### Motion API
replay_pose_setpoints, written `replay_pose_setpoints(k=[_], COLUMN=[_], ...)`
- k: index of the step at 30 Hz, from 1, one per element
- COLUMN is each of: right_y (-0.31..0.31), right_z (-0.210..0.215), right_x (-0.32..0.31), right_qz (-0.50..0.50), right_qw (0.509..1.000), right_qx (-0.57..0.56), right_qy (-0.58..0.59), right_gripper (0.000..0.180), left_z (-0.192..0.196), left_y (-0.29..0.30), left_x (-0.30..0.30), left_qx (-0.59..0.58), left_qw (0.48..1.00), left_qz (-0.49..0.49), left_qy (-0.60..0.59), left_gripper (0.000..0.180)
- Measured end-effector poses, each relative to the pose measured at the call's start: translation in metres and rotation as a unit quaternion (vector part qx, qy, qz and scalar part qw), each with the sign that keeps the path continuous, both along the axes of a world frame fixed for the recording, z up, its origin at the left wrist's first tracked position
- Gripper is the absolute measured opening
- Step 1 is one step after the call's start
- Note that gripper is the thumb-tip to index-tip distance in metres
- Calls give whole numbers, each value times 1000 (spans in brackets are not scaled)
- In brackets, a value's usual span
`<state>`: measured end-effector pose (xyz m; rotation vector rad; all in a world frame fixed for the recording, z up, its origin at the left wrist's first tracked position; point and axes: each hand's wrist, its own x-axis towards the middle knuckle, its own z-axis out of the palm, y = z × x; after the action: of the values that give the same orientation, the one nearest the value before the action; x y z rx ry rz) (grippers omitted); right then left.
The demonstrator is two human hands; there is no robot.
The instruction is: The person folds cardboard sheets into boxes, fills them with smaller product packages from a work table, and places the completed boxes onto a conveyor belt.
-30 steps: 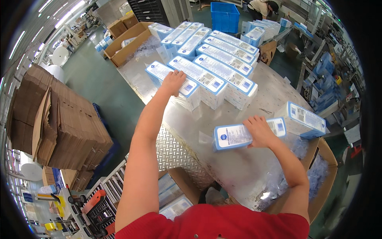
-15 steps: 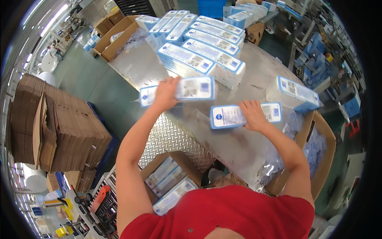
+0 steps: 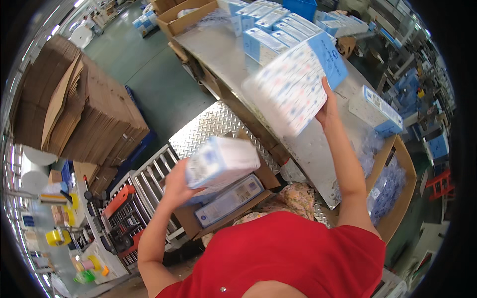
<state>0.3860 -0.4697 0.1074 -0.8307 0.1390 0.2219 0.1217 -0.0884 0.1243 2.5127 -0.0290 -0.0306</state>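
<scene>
My left hand (image 3: 178, 183) is closed on one end of a blue-and-white pack (image 3: 231, 158), blurred by motion, tilted above an open cardboard carton (image 3: 268, 180). Inside that carton, a similar pack (image 3: 231, 199) lies near the side closest to me. My right hand (image 3: 328, 107) grips another pack (image 3: 293, 82) from its right side, raised over the metal table (image 3: 323, 154). Its broad white face carries small coloured marks, and one end is blue. Several packs (image 3: 271, 19) stand in rows at the table's far end. A single pack (image 3: 376, 110) rests at the right.
A carton of crumpled transparent film (image 3: 385, 193) stands by the table's right side. Flattened cardboard (image 3: 94, 104) is stacked high on the left. A roller conveyor (image 3: 144, 174) and tread plate (image 3: 198, 126) lie left of the table. A blue bin (image 3: 300, 7) is behind.
Both packs have been lifted off the table. My left hand has carried its pack down towards the carton; my right has raised its pack and turned its broad face into view. The view has shifted left.
</scene>
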Motion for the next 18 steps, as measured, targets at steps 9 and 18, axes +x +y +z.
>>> replay_pose_setpoints(k=[9,18], right_y=[132,161], right_z=[29,24], right_x=[-62,-113], right_qz=[69,281], right_qw=[988,815], right_qx=[104,-327], right_qy=[-93,-387], right_gripper=[57,51], left_z=[-187,-197], left_y=[-29,-40], left_x=[-13,-34], left_qx=[207,199], left_qw=[976,960], left_qz=[15,-19], left_qy=[66,194], left_gripper=[64,83])
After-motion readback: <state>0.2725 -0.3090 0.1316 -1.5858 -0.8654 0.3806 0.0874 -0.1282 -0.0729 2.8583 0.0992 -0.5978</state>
